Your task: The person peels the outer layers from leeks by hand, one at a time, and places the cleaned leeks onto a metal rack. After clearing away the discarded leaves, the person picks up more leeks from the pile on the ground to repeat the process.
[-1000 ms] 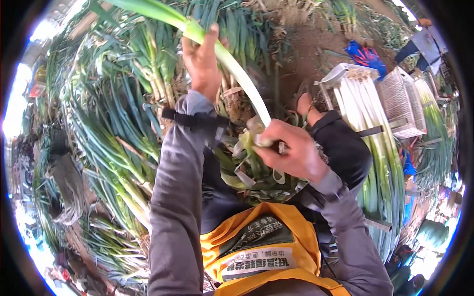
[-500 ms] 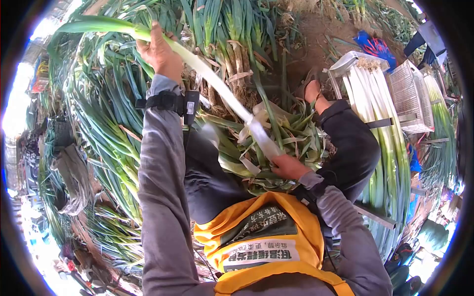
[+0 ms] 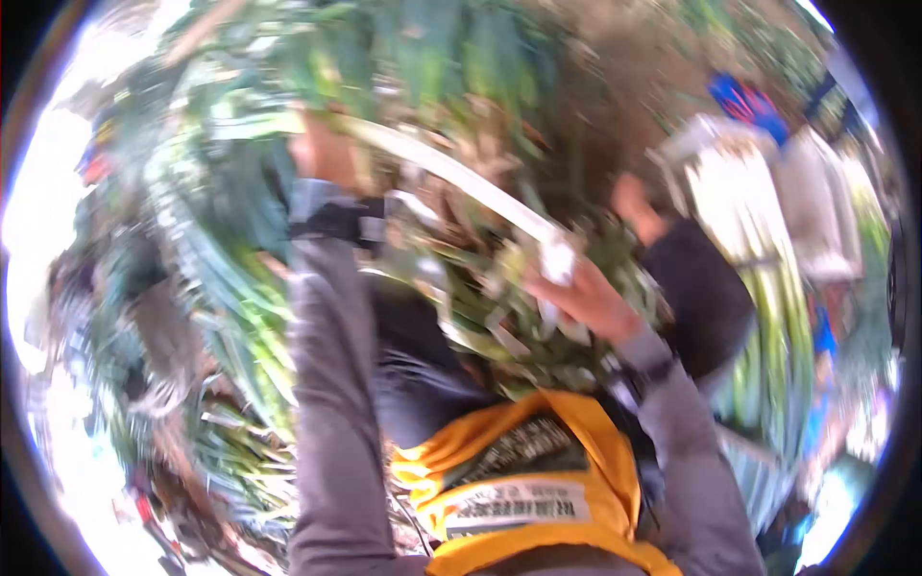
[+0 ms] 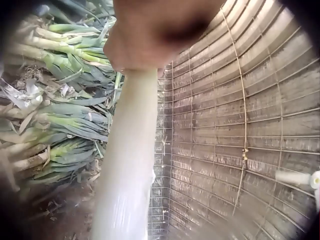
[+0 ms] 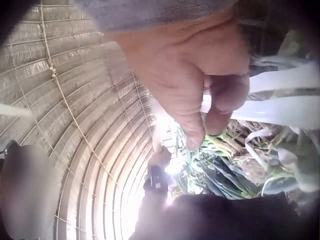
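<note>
In the blurred head view, a long leek (image 3: 461, 178) slants from upper left to centre. The left hand (image 3: 327, 152) grips it where green meets white. In the left wrist view its thick white stem (image 4: 127, 150) runs down from the left hand (image 4: 150, 37). At the leek's lower end is the right hand (image 3: 595, 300), beside a pale, blurred piece (image 3: 557, 259). The right wrist view has the right hand (image 5: 192, 75) with fingers and thumb curled together, a bit of white showing between them; the stem's end is hidden behind it.
Loose leaves and peelings (image 3: 490, 317) lie between the person's legs. Leek bundles (image 3: 216, 278) spread at left. To the right, trimmed leeks (image 3: 744, 221) lie on a rack near a white crate (image 3: 821, 206). The yellow apron (image 3: 528, 461) is below the hands.
Since half a second ago, the right hand has moved up closer to the leek's end, and the long pale strip between them no longer shows stretched. The left hand keeps its grip; the whole view has shifted.
</note>
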`<state>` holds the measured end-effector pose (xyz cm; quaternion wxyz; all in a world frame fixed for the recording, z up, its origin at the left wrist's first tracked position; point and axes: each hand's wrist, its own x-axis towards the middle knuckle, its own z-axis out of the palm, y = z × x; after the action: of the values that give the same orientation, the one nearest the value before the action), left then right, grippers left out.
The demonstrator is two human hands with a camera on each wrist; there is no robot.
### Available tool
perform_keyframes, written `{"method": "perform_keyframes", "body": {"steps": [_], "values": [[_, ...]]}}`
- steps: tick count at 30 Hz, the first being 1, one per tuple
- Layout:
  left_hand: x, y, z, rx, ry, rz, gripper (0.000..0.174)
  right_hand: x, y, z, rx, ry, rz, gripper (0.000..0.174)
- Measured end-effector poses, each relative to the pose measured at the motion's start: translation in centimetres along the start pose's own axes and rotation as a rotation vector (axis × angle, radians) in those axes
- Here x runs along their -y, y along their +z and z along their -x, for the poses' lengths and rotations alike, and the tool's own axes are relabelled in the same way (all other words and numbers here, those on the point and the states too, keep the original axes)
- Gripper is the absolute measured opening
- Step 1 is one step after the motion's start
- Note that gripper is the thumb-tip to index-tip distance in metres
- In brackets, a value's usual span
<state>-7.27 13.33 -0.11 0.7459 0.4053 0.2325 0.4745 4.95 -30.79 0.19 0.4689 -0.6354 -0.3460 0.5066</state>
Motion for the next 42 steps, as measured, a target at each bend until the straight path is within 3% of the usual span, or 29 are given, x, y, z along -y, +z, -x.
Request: {"method": "perform_keyframes", "body": {"steps": [1, 2, 3, 4, 5, 6, 7, 8, 10, 12, 14, 16, 18, 19, 20, 22, 23, 24, 26, 28, 30, 31, 32, 33, 36, 38, 40, 41, 42], "values": [[-0.1, 1.3, 0.2, -0.203, 0.030, 0.090, 0.031, 2.6, 1.4, 1.2, -0.084, 0.096, -0.018, 0.029], [-0.4, 2.3, 0.2, -0.422, 0.058, 0.179, 0.034, 4.2, 2.2, 2.6, -0.079, 0.047, -0.190, 0.023], [-0.9, 2.7, 0.4, -0.562, 0.077, 0.224, 0.037, 3.7, 2.0, 3.7, -0.027, 0.131, -0.220, 0.023], [-1.1, 3.1, 1.0, -0.677, 0.109, 0.260, 0.040, 4.1, 1.8, 5.1, -0.053, 0.138, -0.002, 0.023], [-0.3, 2.2, 0.8, -0.725, 0.081, 0.096, 0.041, 3.4, 2.0, 6.4, -0.053, 0.075, 0.103, 0.023], [1.0, 0.3, 0.8, -0.660, 0.156, 0.036, 0.043, 3.8, 2.3, 7.8, -0.008, -0.091, 0.325, 0.020], [-0.3, 0.2, 1.6, -0.727, 0.140, -0.008, 0.043, 4.0, 2.0, 9.7, 0.079, -0.266, 0.390, 0.015], [-0.5, -1.1, 1.5, -0.768, 0.291, -0.081, 0.043, 4.9, 1.9, 11.6, 0.089, -0.312, 0.434, 0.013], [-0.8, -3.0, 0.8, -0.911, 0.329, -0.087, 0.043, 2.3, 0.4, 14.0, -0.035, -0.111, 0.027, 0.015], [-1.0, -0.9, 1.9, -0.899, 0.396, -0.040, 0.056, 6.1, -0.9, 14.1, -0.170, 0.036, -0.327, 0.020], [-1.5, 2.4, 2.6, -0.717, 0.227, 0.194, 0.052, 5.2, -2.4, 11.0, -0.352, -0.103, -0.522, 0.030], [0.7, 3.7, 1.6, -0.605, 0.276, 0.231, 0.037, 2.4, -2.6, 5.5, -0.431, -0.118, -0.117, 0.032], [2.9, 5.9, 2.3, -0.356, 0.341, 0.263, 0.045, -5.5, -3.2, -0.8, -0.163, -0.199, 1.033, 0.038], [1.3, 9.4, 4.8, -0.278, 0.232, 0.456, 0.044, -5.3, -2.9, -2.1, -0.178, -0.207, 1.037, 0.038], [1.3, 10.9, 5.7, -0.218, 0.165, 0.511, 0.036, -4.3, -1.7, -3.4, -0.276, -0.584, 0.998, 0.042], [1.0, 13.4, 7.4, -0.199, 0.043, 0.492, 0.030, 0.2, 0.9, -3.4, -0.276, -0.534, 0.478, 0.050], [1.0, 14.9, 8.9, -0.180, 0.033, 0.543, 0.027, 3.3, 1.0, -2.9, -0.200, -0.114, 0.035, 0.054], [0.3, 17.3, 10.5, -0.150, 0.022, 0.599, 0.025, 4.7, 0.7, -3.9, -0.214, -0.105, 0.034, 0.054], [2.8, 18.3, 11.1, 0.048, -0.079, 0.688, 0.025, 7.0, -0.4, -5.6, -0.333, -0.385, -0.506, 0.049], [4.5, 19.3, 12.7, 0.117, -0.169, 0.640, 0.024, 6.5, -1.3, -6.6, -0.421, -0.485, -0.624, 0.045], [3.7, 21.9, 15.7, 0.156, -0.273, 0.411, 0.023, 10.4, -2.1, -8.4, -0.536, -0.706, -0.921, 0.043], [4.2, 22.5, 16.5, 0.240, -0.305, 0.342, 0.025, 10.9, -3.0, -7.5, -0.802, -0.915, -0.099, 0.041], [4.1, 22.8, 17.1, 0.366, -0.302, 0.279, 0.027, 11.1, -4.1, -6.4, -0.937, -0.987, 0.792, 0.040], [4.1, 23.0, 17.7, 0.494, -0.288, 0.238, 0.029, 11.3, -4.3, -5.9, -0.976, -0.911, 0.849, 0.040], [5.3, 23.9, 17.1, 0.590, -0.408, 0.403, 0.026, 12.2, -4.7, -6.0, -0.456, -0.618, -0.936, 0.018], [5.4, 24.6, 17.5, 0.578, -0.413, 0.232, 0.038, 12.2, -6.7, -4.6, -0.569, -0.704, -0.882, 0.016], [5.3, 25.2, 18.2, 0.541, -0.474, 0.111, 0.046, 12.7, -9.8, -1.8, -0.670, -0.919, -0.704, 0.021], [6.3, 25.1, 17.7, 0.477, -0.549, 0.066, 0.046, 12.7, -12.4, 0.6, -0.942, -0.876, -0.090, 0.024], [7.6, 24.5, 16.8, 0.476, -0.584, 0.049, 0.041, 13.4, -15.4, 3.9, -1.048, -0.791, 0.292, 0.027]]}}
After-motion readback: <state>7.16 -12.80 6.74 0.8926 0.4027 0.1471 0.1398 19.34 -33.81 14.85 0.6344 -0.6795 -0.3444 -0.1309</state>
